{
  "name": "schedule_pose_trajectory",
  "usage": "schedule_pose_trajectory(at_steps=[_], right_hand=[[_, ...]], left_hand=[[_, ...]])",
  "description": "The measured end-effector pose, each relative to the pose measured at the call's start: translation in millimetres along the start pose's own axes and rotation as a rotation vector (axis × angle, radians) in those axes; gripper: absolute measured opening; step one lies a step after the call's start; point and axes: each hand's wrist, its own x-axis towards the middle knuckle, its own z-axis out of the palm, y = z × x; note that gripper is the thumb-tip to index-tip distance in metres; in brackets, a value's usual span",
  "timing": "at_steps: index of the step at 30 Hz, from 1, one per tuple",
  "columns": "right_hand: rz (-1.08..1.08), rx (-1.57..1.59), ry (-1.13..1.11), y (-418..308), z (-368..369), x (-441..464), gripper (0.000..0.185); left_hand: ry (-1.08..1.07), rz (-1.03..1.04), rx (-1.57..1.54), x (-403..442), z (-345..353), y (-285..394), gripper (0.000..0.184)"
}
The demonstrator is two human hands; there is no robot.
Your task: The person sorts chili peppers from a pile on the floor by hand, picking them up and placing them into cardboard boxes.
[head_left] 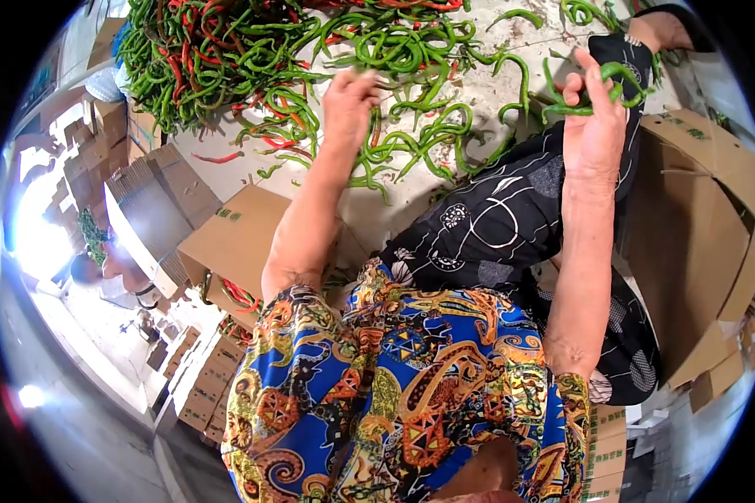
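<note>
Green chilies [394, 54], loose and curled, lie on the pale floor [554, 44] ahead of the person, between and beyond the hands; long axes are mixed, no common direction among them. Left hand [350, 105] is the nearer, over the left part of the loose spread; its fingers are curled and blurred, so whether anything is pinched in them cannot be told. Right hand [594, 117] is raised to the right of the spread, palm side in view, fingers bent round a few held chilies [569, 110]; these cross the fingers, roughly athwart the forearm, with curved ends jutting out on both sides.

Edges: mixed heap [193, 59] of red and green chilies borders the spread ahead and to the left; patterned trouser leg [495, 218] bounds it on the near right, passing below the right hand; pale floor shows between the scattered curls. One red chili [216, 158] lies apart, by the heap's near edge.

Further out: large cardboard box [663, 218], flaps spread, stands to the right, nearer the body than the right hand and just beyond the leg; smaller carton [235, 230] sits beside the left forearm, red chilies [242, 295] showing at its near side; stacked cartons [205, 381] behind that, lower left.
</note>
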Motion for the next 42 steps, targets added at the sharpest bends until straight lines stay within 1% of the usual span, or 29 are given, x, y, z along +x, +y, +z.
schedule_pose_trajectory(at_steps=[2,3,6,7,8,9,10,12,14,15,17,18,20,23,24,26,27,28,29,30,32,33,34,35,36,38,39,40,42], right_hand=[[-0.034,0.029,0.057,-2,-1,0,0.028],[-0.091,0.040,0.060,2,-5,3,0.025],[-0.132,-0.119,0.154,0,-1,-5,0.022],[-0.164,-0.060,0.132,0,1,-6,0.020],[-0.166,-0.084,0.138,0,0,-6,0.020],[-0.167,-0.104,0.141,1,-2,-5,0.020],[-0.168,-0.124,0.144,0,-1,-6,0.021],[-0.202,-0.132,0.135,0,1,-6,0.020],[-0.186,-0.142,0.114,1,0,-7,0.020],[-0.166,-0.171,0.100,1,1,-4,0.021],[-0.081,-0.175,0.087,7,2,0,0.022],[-0.035,-0.181,0.092,8,2,2,0.022],[0.016,-0.219,0.091,11,1,3,0.019],[0.116,-0.299,0.047,14,1,5,0.012],[0.135,-0.304,0.050,18,-1,7,0.013],[0.291,-0.266,0.067,18,-4,11,0.022],[0.306,-0.243,0.072,18,-5,14,0.025],[0.331,-0.223,0.073,20,-5,16,0.028],[0.338,-0.200,0.092,24,-4,18,0.040],[0.410,-0.157,0.080,20,-2,19,0.043],[0.426,0.034,0.008,27,-7,27,0.045],[0.470,0.076,0.006,29,-13,29,0.041],[0.466,0.135,-0.013,26,-12,27,0.031],[0.466,0.126,-0.043,26,-17,28,0.027],[0.464,0.117,-0.073,26,-20,30,0.023],[0.345,0.096,-0.028,24,-18,27,0.022],[0.286,0.085,-0.005,23,-16,26,0.021],[0.273,0.104,-0.015,21,-14,24,0.021],[0.252,0.135,-0.031,17,-10,20,0.021]], left_hand=[[0.088,-0.096,-0.592,1,-33,-3,0.009],[0.226,-0.081,-0.657,-2,-34,-6,0.008],[0.042,-0.171,-0.215,-23,-34,-49,0.010],[0.059,-0.178,0.023,-32,-13,-53,0.013],[0.074,-0.179,0.261,-37,9,-58,0.017],[0.005,-0.148,0.368,-30,16,-72,0.022],[0.001,-0.136,0.499,-29,30,-74,0.019],[-0.061,0.030,0.685,-15,39,-97,0.018],[-0.102,0.268,0.835,0,65,-105,0.021],[-0.122,0.392,0.907,10,81,-107,0.023],[-0.139,0.567,1.104,32,116,-115,0.029],[-0.108,0.589,1.201,42,129,-125,0.030],[-0.064,0.422,1.421,46,161,-119,0.029],[0.016,0.538,1.359,61,168,-140,0.025],[0.025,0.469,1.205,61,169,-138,0.023],[0.038,0.328,0.903,59,171,-119,0.018],[0.001,0.385,0.695,51,172,-99,0.016],[-0.047,0.481,0.631,45,169,-84,0.020],[-0.079,0.630,0.680,28,173,-51,0.018],[-0.246,0.597,0.649,19,170,-30,0.018],[-0.554,0.759,0.679,5,167,2,0.016],[-0.694,0.804,0.755,0,164,17,0.016],[-0.834,0.853,0.831,-4,159,28,0.016],[-0.873,0.843,0.872,-7,151,35,0.015],[-0.816,0.945,0.716,-2,144,32,0.019],[-0.508,0.432,0.658,-4,115,36,0.022],[-0.359,0.497,0.868,7,88,22,0.025],[-0.198,0.559,1.071,19,57,-1,0.028],[-0.201,0.654,1.374,19,8,-45,0.030]])
